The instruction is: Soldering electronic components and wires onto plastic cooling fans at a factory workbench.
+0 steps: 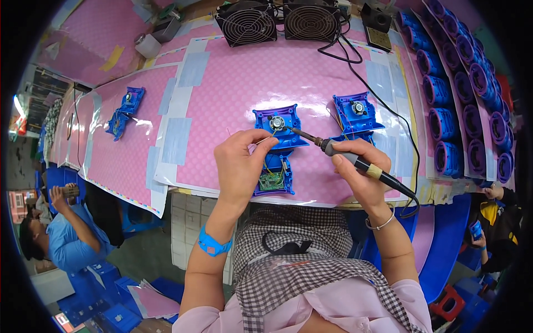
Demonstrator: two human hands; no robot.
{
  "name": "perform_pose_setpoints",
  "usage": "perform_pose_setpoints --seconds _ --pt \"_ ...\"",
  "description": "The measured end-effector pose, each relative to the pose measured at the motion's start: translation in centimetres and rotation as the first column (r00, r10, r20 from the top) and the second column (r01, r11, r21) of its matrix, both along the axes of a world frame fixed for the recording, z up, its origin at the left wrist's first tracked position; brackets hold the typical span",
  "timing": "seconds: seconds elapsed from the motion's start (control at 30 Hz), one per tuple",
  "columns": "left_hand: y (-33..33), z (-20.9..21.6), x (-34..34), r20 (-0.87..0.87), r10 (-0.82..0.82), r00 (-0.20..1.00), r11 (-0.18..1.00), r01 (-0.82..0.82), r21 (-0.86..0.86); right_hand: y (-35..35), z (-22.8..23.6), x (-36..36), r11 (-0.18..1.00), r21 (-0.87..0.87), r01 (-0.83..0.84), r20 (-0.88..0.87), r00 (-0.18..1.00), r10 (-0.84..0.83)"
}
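Note:
In my right hand (358, 166) is a soldering iron (344, 155), gripped by its grey handle. Its tip reaches the edge of a small round speaker (276, 123) set in a blue plastic housing half (294, 125). My left hand (241, 161) pinches a thin wire (273, 135) between thumb and forefinger beside that speaker. Just below, partly behind my left hand, lies the other housing half with a green circuit board (271, 180) and wires. A second opened blue housing (355, 111) with a speaker and loose wires lies to the right, near the iron.
Two black fans (247, 25) stand at the back. An iron stand (378, 28) is at the back right, and the iron's black cable (408, 127) curves along the right. Rows of blue-purple housings (444, 122) line the far right. Another opened housing (125, 114) lies left. People sit on both sides.

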State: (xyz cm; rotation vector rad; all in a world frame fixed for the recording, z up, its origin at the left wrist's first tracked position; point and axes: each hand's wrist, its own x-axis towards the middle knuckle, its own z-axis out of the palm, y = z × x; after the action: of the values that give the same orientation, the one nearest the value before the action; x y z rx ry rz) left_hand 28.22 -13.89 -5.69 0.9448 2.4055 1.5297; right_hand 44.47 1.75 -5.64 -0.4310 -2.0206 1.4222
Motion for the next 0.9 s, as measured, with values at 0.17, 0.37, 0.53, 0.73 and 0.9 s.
perform_pose_setpoints --seconds 0.17,0.37,0.53,0.73,0.9 --pt "0.0 -1.1 -0.1 -0.174 -0.001 0.985 0.999 -0.005 -0.037 0.0 0.1 -0.3 0.999 0.041 -0.014 0.018 1.000 0.014" --pt "-0.4 -0.8 0.0 -0.227 -0.002 0.974 0.998 -0.014 -0.068 -0.1 0.0 -0.8 0.996 0.081 -0.024 0.017 1.000 0.023" --pt "-0.8 0.6 1.0 -0.075 0.114 0.991 0.989 -0.121 -0.088 -0.1 -0.2 -0.8 0.998 0.070 0.000 -0.011 1.000 0.000" --pt "-0.4 -0.6 0.9 -0.240 0.031 0.970 0.999 -0.022 0.038 -0.3 -0.2 -1.1 0.997 0.073 -0.036 0.017 0.999 0.034" --pt "0.2 -0.9 0.6 -0.169 -0.009 0.986 0.997 -0.004 -0.076 -0.3 -0.5 -1.5 0.995 0.095 -0.029 0.019 0.999 0.028"
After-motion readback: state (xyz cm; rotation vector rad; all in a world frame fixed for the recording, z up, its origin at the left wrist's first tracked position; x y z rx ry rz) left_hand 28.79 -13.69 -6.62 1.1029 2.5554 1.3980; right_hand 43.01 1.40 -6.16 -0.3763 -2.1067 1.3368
